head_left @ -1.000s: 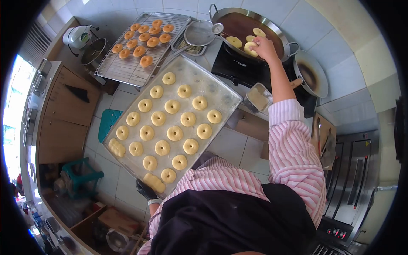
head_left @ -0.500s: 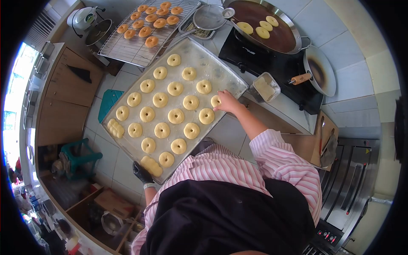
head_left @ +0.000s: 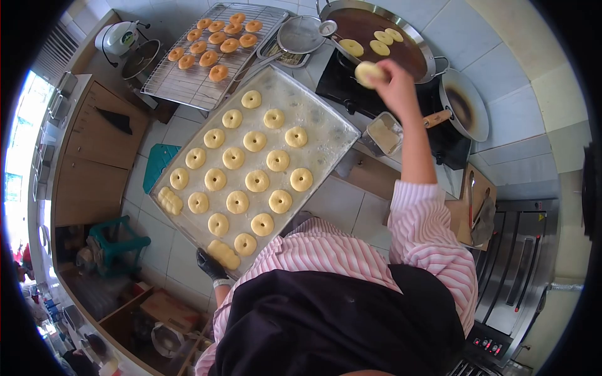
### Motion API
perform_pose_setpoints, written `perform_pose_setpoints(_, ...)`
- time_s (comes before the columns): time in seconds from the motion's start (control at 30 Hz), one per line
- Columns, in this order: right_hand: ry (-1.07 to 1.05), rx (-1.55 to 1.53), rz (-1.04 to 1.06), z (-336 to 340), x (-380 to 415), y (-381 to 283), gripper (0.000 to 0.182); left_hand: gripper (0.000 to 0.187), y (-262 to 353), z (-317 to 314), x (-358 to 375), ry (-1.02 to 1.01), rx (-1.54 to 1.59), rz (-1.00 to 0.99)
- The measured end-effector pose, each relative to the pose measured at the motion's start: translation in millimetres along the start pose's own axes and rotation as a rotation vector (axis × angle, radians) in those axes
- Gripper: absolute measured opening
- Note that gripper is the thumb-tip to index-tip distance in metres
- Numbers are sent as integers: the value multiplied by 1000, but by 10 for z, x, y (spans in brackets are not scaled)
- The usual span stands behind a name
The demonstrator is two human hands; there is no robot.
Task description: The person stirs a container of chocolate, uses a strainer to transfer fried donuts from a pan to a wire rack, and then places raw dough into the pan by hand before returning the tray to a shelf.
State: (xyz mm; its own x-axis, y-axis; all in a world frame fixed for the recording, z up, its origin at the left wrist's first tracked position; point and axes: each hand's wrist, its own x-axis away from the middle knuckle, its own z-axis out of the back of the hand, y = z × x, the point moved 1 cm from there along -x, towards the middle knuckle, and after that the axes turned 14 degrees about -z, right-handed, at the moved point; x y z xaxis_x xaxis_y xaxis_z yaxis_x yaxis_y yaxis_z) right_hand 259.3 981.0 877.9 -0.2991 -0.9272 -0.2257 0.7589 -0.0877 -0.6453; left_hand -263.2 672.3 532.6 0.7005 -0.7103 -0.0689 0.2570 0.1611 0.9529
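My right hand (head_left: 397, 86) pinches a raw ring doughnut (head_left: 369, 74) in the air, near the front rim of a wide pan of oil (head_left: 411, 59). Several pale doughnuts (head_left: 379, 47) float in that oil. In its black glove, my left hand (head_left: 211, 264) grips the lower edge of a large metal tray (head_left: 323, 116); its fingers are partly hidden. Rows of raw doughnuts (head_left: 257, 181) lie on the tray. Two bumpy dough pieces, one of them a twisted strip (head_left: 224, 255), sit along its left side.
Browned doughnuts rest on a wire rack (head_left: 169, 84) at the back. Beside it lies a strainer (head_left: 300, 34). The black stove (head_left: 342, 81) carries the pan and a wooden-handled frying pan (head_left: 467, 106). A plastic tub (head_left: 384, 135) stands at the counter's edge; a green stool (head_left: 119, 244) is below left.
My right hand has lifted a doughnut from the tray's right corner and carried it up towards the oil pan. My left hand still holds the tray, which has shifted slightly.
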Motion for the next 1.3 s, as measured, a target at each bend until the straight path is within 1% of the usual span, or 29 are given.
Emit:
perform_pose_setpoints(0.07, 199, 240, 114, 50, -462, 264, 28, 43, -24, 13, -5, -25, 33, 22)
perform_pose_setpoints(0.17, -11, 362, -58, -35, -874, 511, 31, 42, -9, -23, 7, -16, 38, 16)
perform_pose_setpoints(0.27, 87, 380, 14, -173, -1023, 659, 29, 42, 18, -12, 6, -2, 28, 12)
perform_pose_setpoints(0.37, 48, 135, 117, -382, -666, 159, 30, 41, 18, -27, 12, 39, 14, 9)
perform_pose_setpoints(0.4, -4, 129, 196, -602, -501, 103, 32, 40, 10, -4, 24, 24, 7, 10)
perform_pose_setpoints(0.43, -302, 51, 86, -828, -262, -27, 33, 40, -1, 10, 18, 7, 3, 8)
perform_pose_setpoints(0.47, -519, 33, 72, -1196, -99, 81, 39, 39, -4, 9, 9, -10, 2, 5)
perform_pose_setpoints(0.5, -703, 201, 30, -1506, 137, 125, 48, 39, 17, -7, 8, 4, 12, 4)
perform_pose_setpoints(0.53, -786, 281, 118, -1984, 302, 459, 63, 38, 60, -35, 14, 20, 25, 3)
perform_pose_setpoints(0.57, -773, 347, 145, -2255, 473, 602, 67, 38, 93, -33, 22, 36, 34, 2)
perform_pose_setpoints(0.6, -759, 410, 174, -2390, 629, 638, 71, 38, 82, -21, 25, 26, 13, -12)
perform_pose_setpoints(0.67, -737, 494, 111, -2445, 722, 571, 65, 38, 82, -5, 9, 10, -31, -44)
perform_pose_setpoints(0.7, -723, 535, 77, -2470, 734, 551, 62, 38, 107, 5, -1, 5, -15, -22)
perform_pose_setpoints(0.77, -710, 521, 83, -2485, 683, 559, 55, 38, 127, 16, 15, -17, 19, 26)
perform_pose_setpoints(0.8, -702, 516, 81, -2472, 678, 599, 52, 38, 125, 25, 23, -6, 11, 17)
perform_pose_setpoints(0.9, -738, 292, 161, -2301, 699, 613, 45, 39, 79, -23, 8, 25, 8, -17)
perform_pose_setpoints(1.0, -697, 78, 11, -1989, 587, 548, 41, 40, -10, 4, 21, 40, -10, -30)
perform_pose_setpoints(1.07, -484, -14, -2, -1396, 368, 225, 37, 40, -101, 36, 2, 19, -50, -30)
perform_pose_setpoints(1.13, -314, -66, -37, -684, 124, -110, 35, 41, -12, 30, 9, -5, -42, -5)
perform_pose_setpoints(1.2, -63, -64, -2, -257, -157, -105, 34, 41, 94, 27, -5, -18, -27, 19)
perform_pose_setpoints(1.27, 69, 40, -12, 14, -433, -48, 32, 41, 113, 8, 2, -24, -10, 30)
perform_pose_setpoints(1.3, 50, 148, -25, 36, -611, 95, 32, 40, 106, 15, 5, -25, -3, 34)
